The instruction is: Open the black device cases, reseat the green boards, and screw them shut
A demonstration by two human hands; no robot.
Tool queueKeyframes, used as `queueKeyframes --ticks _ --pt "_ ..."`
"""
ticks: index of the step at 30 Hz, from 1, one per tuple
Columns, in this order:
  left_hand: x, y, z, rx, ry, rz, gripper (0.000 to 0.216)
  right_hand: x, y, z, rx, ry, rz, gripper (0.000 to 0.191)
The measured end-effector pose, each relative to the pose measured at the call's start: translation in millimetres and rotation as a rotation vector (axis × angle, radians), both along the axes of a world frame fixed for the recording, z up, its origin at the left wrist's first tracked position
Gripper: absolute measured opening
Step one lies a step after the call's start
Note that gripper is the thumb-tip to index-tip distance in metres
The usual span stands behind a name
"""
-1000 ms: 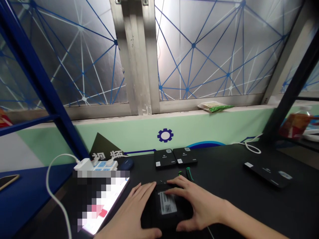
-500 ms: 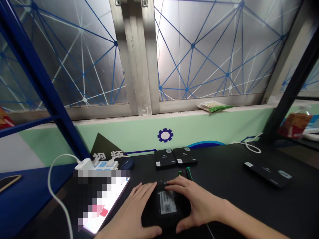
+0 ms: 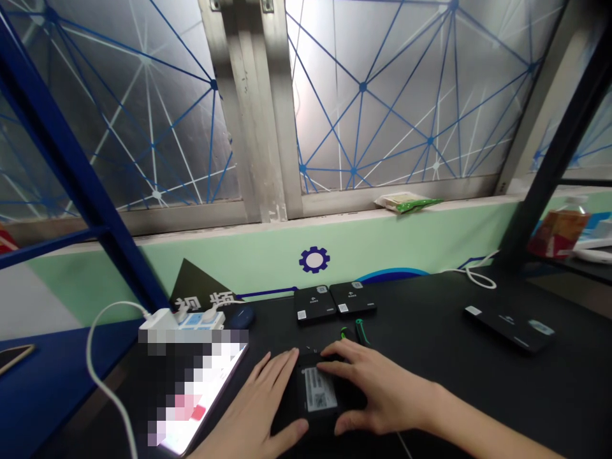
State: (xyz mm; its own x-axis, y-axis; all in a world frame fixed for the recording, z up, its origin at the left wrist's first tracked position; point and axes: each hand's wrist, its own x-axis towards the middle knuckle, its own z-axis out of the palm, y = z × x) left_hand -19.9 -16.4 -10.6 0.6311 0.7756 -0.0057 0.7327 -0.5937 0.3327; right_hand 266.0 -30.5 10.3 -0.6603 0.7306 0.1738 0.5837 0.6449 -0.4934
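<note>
A small black box with a white label [image 3: 319, 396] lies on the black table [image 3: 430, 357], close to me. My left hand [image 3: 261, 408] cups its left side, fingers along the edge and thumb at the near corner. Over the right side lies my right hand [image 3: 377, 389], fingers across the far top and thumb at the near edge. Both hands grip the box between them.
Two more black boxes [image 3: 333, 302] sit side by side farther back, with a green-handled tool [image 3: 361, 331] in front of them. A lit phone [image 3: 201, 395] lies to the left, beside a white power strip [image 3: 182, 322]. At the right rests a flat black device [image 3: 509, 326].
The view has shifted slightly. My hands have closed in a little on the black box, the left thumb now nearer the right thumb at its near edge.
</note>
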Motion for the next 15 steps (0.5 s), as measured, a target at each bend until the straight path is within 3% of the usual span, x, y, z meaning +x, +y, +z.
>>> queueKeyframes --ticks 15 --pt "2.6 -0.6 7.1 0.047 0.055 -0.055 0.083 -1.7 1.3 -4.9 0.028 -0.046 0.002 0.069"
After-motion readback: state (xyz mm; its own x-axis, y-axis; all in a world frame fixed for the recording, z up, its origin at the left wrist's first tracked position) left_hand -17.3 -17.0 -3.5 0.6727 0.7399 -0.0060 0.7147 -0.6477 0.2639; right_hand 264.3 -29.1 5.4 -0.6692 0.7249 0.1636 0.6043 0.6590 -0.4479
